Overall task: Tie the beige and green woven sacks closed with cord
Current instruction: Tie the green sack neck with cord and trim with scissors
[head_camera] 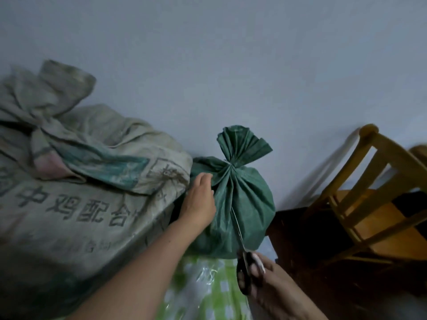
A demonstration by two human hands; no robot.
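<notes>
Two sacks, and both look pretty much closed. Green sack point(240, 204) sits mid-view against the wall, neck bunched and cinched with thin cord point(234, 218), one tail running down toward 6 o'clock. Left hand point(201, 199) grips the sack's shoulder just below the neck, fingers curled on the fabric. Right hand point(272, 282) holds scissors point(246, 271), blades up against that tail. My guess is only trimming is left.

Beige sack point(80, 204) slumps at 9 o'clock, touching the green one, top twisted up, though I can't spot its cord. Wooden chair point(369, 192) at 3 o'clock is well clear. Green-checked plastic point(203, 289) at 6 o'clock isn't really blocking anything.
</notes>
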